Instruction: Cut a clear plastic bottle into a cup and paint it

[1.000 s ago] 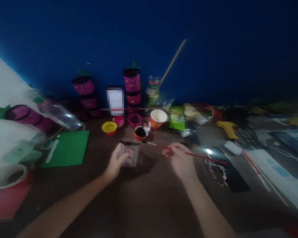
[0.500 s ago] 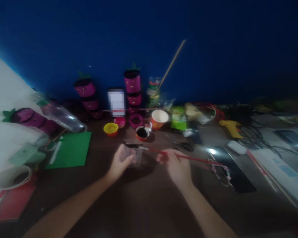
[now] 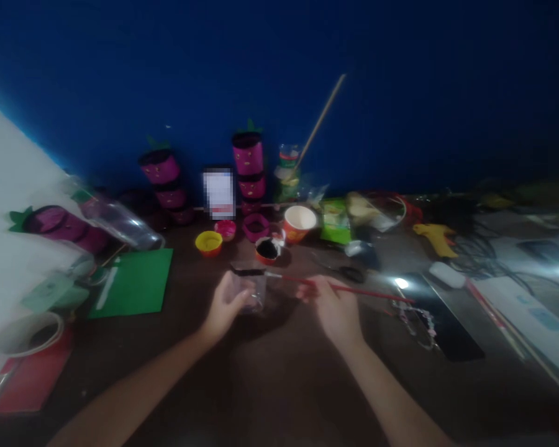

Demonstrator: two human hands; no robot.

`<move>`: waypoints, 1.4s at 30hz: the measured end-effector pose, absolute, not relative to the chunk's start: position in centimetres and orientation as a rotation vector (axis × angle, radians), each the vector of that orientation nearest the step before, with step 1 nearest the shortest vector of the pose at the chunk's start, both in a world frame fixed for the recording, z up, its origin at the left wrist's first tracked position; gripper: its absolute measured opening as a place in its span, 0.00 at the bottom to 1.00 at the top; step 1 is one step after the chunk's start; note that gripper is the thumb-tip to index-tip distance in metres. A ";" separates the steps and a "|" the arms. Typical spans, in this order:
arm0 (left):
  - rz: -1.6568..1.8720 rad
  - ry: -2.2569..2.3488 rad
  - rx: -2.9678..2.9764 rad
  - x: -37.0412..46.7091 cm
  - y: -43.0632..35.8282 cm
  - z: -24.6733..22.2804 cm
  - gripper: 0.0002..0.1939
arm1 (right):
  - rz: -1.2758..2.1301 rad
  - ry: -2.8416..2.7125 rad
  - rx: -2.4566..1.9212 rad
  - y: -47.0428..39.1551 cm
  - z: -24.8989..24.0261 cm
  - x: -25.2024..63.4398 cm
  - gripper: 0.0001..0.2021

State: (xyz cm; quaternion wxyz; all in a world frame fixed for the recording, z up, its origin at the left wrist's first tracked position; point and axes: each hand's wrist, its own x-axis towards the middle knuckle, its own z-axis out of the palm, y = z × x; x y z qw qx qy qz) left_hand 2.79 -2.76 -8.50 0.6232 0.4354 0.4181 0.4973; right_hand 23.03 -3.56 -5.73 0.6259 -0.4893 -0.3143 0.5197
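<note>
My left hand (image 3: 228,304) is wrapped round a clear plastic cup (image 3: 257,295) with a black band along its rim. In my right hand (image 3: 330,304) is a long red paintbrush (image 3: 366,292), pinched between the fingers and pointing left. The brush tip meets the right end of the black band, or lies very close to it. Just behind the cup stands a small pot of black paint (image 3: 267,249). A yellow pot (image 3: 209,243) and a pink pot (image 3: 225,230) are to its left.
Purple segmented figures (image 3: 248,158) and a phone (image 3: 219,192) stand at the back. Green sheets (image 3: 133,282) lie left. A paper cup (image 3: 299,223) is behind my hands; a dark tablet (image 3: 447,323), bracelet (image 3: 419,326) and yellow glue gun (image 3: 435,239) are right.
The brush has shifted slightly right along the cup's rim with my right hand. My left hand keeps its hold on the cup. The whole view has moved a little.
</note>
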 end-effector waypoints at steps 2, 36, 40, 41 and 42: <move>1.141 0.962 1.002 2.7 -2.7 -8.6 0.22 | 1.189 -0.731 -1.115 -3.5 -5.7 23.1 0.14; 1.143 0.745 0.915 2.2 -2.8 -9.7 0.24 | 1.283 -0.617 -1.072 -3.8 -5.8 22.7 0.12; 1.140 0.732 0.876 2.2 -2.8 -9.6 0.26 | 1.279 -0.575 -1.042 -3.5 -5.8 23.3 0.13; 1.143 0.733 0.873 2.2 -2.8 -9.6 0.26 | 1.291 -0.568 -1.026 -3.5 -5.8 23.3 0.13; 1.146 0.735 0.871 2.2 -2.9 -9.6 0.26 | 1.305 -0.563 -1.015 -3.6 -5.8 23.3 0.14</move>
